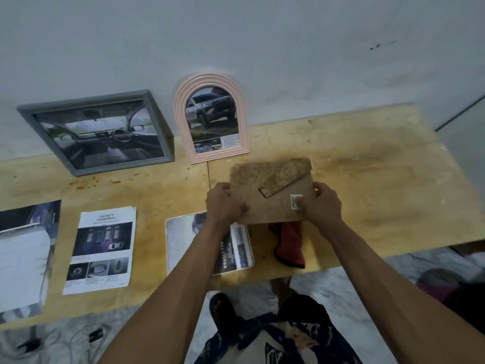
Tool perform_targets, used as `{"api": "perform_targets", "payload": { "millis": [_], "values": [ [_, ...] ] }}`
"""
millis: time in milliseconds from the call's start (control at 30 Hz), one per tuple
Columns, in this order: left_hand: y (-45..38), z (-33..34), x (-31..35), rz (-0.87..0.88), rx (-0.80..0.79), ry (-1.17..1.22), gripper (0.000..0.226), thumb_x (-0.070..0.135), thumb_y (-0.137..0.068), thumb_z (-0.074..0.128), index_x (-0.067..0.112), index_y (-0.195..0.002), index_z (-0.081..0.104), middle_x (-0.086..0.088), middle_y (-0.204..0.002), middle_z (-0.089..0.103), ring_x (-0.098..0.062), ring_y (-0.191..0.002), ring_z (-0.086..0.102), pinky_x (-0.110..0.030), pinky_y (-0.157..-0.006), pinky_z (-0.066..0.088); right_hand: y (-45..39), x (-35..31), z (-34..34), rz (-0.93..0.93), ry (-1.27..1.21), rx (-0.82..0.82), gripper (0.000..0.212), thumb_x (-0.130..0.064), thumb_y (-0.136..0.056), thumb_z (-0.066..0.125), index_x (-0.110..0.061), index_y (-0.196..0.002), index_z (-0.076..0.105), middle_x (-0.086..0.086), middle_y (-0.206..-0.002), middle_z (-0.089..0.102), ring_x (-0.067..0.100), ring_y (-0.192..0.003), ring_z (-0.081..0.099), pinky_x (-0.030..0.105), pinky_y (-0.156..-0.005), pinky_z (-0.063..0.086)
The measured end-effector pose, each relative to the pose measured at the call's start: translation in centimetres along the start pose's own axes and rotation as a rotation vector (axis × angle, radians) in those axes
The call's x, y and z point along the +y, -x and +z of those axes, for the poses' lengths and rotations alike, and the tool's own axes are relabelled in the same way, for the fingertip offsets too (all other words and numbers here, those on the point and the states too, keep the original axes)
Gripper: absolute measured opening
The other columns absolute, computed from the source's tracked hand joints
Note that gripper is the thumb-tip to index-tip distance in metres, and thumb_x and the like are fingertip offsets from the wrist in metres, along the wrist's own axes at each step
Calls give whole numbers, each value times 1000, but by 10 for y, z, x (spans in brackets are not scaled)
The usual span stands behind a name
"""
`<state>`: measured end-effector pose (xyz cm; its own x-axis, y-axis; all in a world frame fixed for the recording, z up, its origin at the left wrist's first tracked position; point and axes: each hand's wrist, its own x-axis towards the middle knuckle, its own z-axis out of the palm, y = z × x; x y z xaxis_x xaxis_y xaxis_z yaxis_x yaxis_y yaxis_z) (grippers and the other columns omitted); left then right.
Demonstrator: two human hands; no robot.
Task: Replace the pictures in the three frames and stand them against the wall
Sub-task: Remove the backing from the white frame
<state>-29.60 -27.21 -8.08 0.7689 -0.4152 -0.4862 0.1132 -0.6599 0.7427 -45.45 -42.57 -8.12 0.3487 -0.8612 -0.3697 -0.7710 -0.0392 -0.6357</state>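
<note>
While gripped at both side edges by left hand [225, 206] and right hand [321, 206] fingers, the stained brown frame back [273, 203], stand folded, is held face-down, long axis sideways, above the red cloth [290, 244].

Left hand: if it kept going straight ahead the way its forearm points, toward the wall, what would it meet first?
The left hand already grips the frame back. Past it, the line runs to the pink arched frame leaning on the wall; depth is unclear.
</note>
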Motion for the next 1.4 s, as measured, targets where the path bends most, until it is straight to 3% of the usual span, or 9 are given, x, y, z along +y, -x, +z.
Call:
{"api": "perform_targets", "payload": {
  "millis": [167,267,333,467,567,633,733,967,1400],
  "values": [
    [-39,57,34,-175,6,108,60,9,-73,85,8,-127,58,0,-93,64,-14,-84,57,-26,-78,56,-68,8,-22,25,6,-7,71,-33,-73,79,-4,-132,54,17,-130,52,33,-117,52,48,-96,50],
    [-54,83,50,-218,33,84,12,0,-90,61,-1,-102,64,1,-57,46,-13,-51,42,-24,-51,46,-100,12,-30,-44,168,-75,60,-29,-81,73,2,-129,54,22,-132,53,38,-123,47,47,-104,39],
    [-71,99,48,-281,205,287,31,2,-97,45,12,-67,45,2,-41,32,-14,-32,30,-16,-41,33,-115,14,-33,-78,257,-107,57,-29,-84,71,3,-128,55,24,-130,54,40,-122,47,45,-103,37],
    [-78,117,55,-313,209,354,37,3,-98,40,16,-64,37,3,-38,33,-11,-26,31,-11,-36,28,-133,25,-29,-44,284,-133,60,-32,-81,72,0,-128,55,24,-125,55,39,-119,48,41,-101,39],
    [-87,128,49,-300,228,75,18,0,-97,51,11,-84,59,-1,-65,59,-2,-47,56,-13,-45,41,-136,27,-28,-77,275,-136,54,-27,-81,72,4,-122,57,25,-120,56,40,-119,47,45,-103,37],
    [-91,129,37,-294,247,10,26,0,-91,60,8,-115,64,-8,-101,67,-14,-88,64,-15,-66,41,-137,28,-27,-88,259,-126,50,-26,-80,72,4,-118,58,24,-118,56,39,-119,46,44,-103,37],
    [-90,129,36,-228,210,-109,32,0,-89,58,1,-121,60,-18,-115,65,-28,-105,62,-24,-76,47,-138,34,-22,-75,212,-131,45,-25,-80,72,-1,-115,58,19,-118,52,36,-119,43,42,-103,38],
    [-91,131,36,-125,169,-257,32,3,-83,65,2,-115,62,-17,-105,69,-32,-101,67,-42,-86,57,-140,42,-10,-61,252,-105,43,-25,-81,71,-6,-116,56,15,-126,43,33,-117,38,35,-99,35],
    [-21,29,-17,7,230,-202,45,20,-86,75,10,-127,61,-3,-115,65,-16,-97,61,-21,-78,46,-36,-1,50,-286,185,-122,46,-20,-87,61,-13,-131,50,11,-125,47,28,-115,45,41,-96,44]
  ]
}}
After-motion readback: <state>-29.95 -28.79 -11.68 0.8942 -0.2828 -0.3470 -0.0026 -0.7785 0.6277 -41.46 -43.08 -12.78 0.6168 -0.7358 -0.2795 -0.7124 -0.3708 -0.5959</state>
